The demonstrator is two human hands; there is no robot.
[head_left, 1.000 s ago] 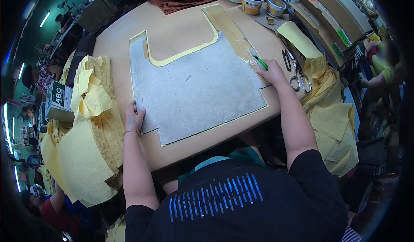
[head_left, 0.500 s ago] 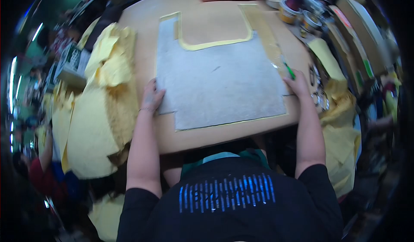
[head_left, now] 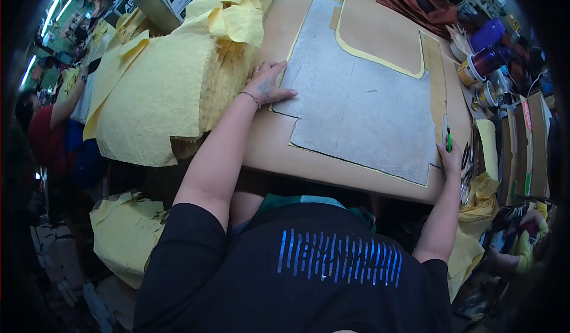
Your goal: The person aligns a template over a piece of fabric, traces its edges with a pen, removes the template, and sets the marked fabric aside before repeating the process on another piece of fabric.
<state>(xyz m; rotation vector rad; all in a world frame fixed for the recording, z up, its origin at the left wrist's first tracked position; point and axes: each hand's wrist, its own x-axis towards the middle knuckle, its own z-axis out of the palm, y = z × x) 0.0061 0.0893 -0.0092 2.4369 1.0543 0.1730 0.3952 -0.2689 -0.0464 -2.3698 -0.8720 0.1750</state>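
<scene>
A large grey template with a deep cutout at its far side lies flat on the table, tilted to the right. Along its edges a narrow yellow margin of the sheet beneath shows. My left hand rests at the template's left edge, fingers apart, thumb stretched onto the grey surface. At the lower right corner, my right hand is closed around a slim green pen, which points away from me beside a tan strip on the template's right side.
A thick stack of yellow sheets stands left of my left arm. Boxes sit behind it. Tubs, scissors and cardboard line the right side. Brown cloth lies at the far edge. Another person is at the left.
The view has swung left and tilted, so the template appears farther right and rotated. My hands stay at its left and right edges, and the pen remains in my right hand.
</scene>
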